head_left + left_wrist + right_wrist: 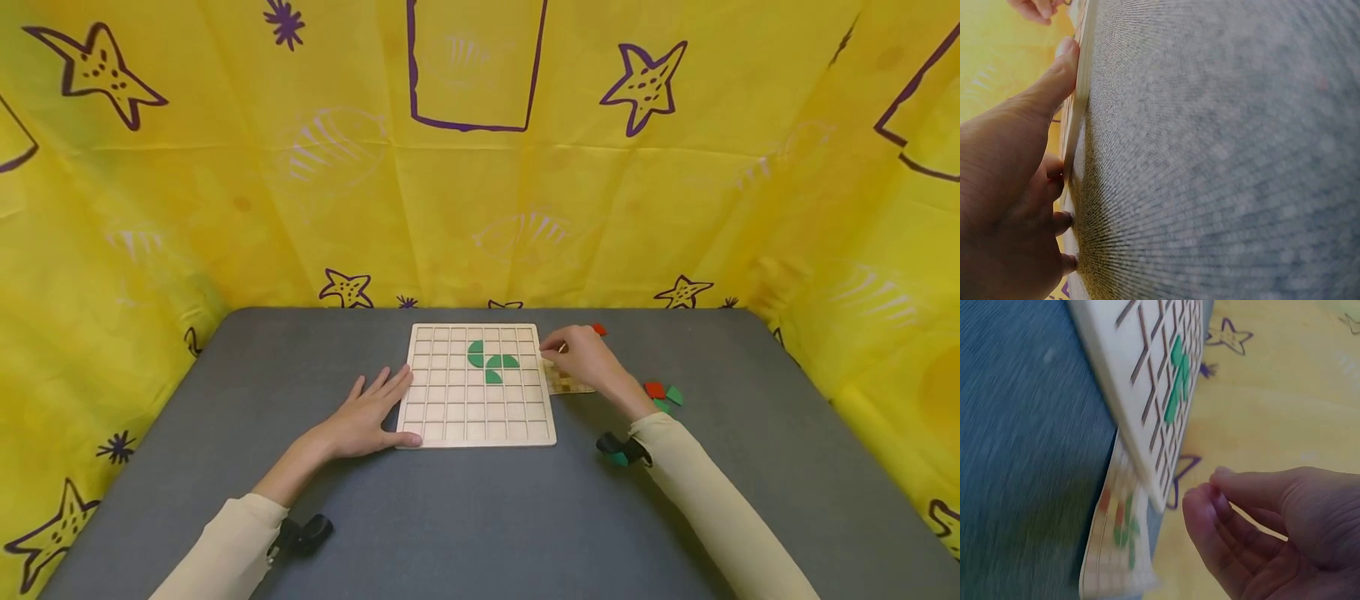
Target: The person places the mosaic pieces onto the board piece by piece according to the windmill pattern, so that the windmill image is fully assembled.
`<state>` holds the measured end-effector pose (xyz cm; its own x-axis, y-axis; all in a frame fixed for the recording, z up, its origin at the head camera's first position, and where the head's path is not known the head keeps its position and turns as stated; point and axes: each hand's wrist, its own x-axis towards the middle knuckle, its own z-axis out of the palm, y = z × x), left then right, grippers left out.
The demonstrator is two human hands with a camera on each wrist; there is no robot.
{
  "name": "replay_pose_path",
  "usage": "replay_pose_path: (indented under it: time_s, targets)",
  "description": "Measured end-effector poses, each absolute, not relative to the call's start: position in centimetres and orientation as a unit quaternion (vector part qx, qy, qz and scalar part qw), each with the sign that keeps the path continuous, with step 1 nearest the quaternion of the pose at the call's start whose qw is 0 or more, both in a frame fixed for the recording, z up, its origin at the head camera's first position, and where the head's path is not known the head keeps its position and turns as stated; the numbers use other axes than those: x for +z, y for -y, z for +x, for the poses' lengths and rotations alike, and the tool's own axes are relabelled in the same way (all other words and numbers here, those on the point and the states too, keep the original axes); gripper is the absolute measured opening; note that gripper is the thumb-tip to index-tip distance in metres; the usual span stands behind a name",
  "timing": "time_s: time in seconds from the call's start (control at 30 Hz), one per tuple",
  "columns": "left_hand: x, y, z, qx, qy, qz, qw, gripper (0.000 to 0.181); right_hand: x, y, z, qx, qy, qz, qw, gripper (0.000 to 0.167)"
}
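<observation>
A pale wooden grid board (446, 412) lies on the table, with several green quarter-round pieces (493, 377) in its cells. Along the board's left edge rests my left hand (367, 421), fingers spread; the thumb touches the near left corner. The left wrist view shows this hand (1007, 169) against the board's side. My right hand (588, 358) is above the board's right edge, thumb and fingertips brought together. In the right wrist view no piece shows between the tips of this hand (1254, 531). Below it, a patterned card (570, 383) lies partly under the board.
Right of the card are red pieces (655, 390) and green pieces (675, 395), with another red piece (599, 329) behind the right hand. A green piece (618, 458) shows beside the right wrist strap. Yellow patterned cloth (480, 208) surrounds the grey table (480, 525).
</observation>
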<state>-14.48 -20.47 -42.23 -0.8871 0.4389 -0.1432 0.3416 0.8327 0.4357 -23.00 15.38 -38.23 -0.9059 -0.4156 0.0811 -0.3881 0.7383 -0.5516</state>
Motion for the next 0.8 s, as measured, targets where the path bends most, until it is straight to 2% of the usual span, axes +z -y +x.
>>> replay_pose_path:
  time_s: [0.23, 0.8]
  targets:
    - [-42.3, 20.5, -14.6, 0.203, -0.950, 0.205, 0.119, 0.107, -38.1, -18.5, -22.9, -0.272, -0.938, -0.214, -0.004, 0.016]
    - [-42.3, 20.6, -14.4, 0.204, -0.950, 0.210, 0.113, 0.106, -38.4, -25.8, -21.6, -0.246, -0.956, -0.162, 0.014, 0.018]
